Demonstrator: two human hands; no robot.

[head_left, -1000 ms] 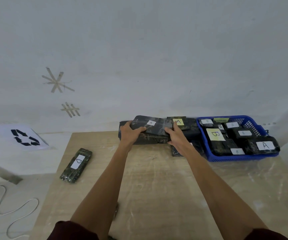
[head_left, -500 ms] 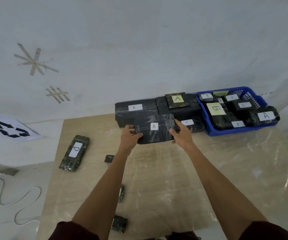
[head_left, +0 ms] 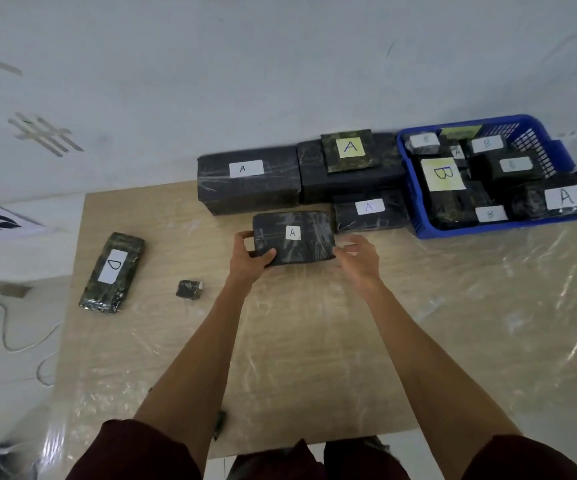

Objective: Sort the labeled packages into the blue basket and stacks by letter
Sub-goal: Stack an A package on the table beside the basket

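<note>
Flat black rectangular package (head_left: 294, 237), glossy shrink-wrap with a white "A" label, is sitting low at the table (head_left: 314, 341), which is pale wood grain under wrinkled clear film. It's lying just in front of the big black wrapped "A" box (head_left: 249, 183). Can't tell if it's resting on the surface. Blue plastic mesh basket (head_left: 470, 227) at far right is holding a jumble of dark wrapped blocks, mostly "B" labels, with one "A" block (head_left: 557, 199) lying across its near right rim. Left hand (head_left: 249, 259) is gripping the package's left end, thumb on top and fingers curled round the edge. Right hand (head_left: 358, 259) is sitting at the right end with fingers loosely curled, tips touching or just beside the edge. Can't tell if they're clamping it.
</note>
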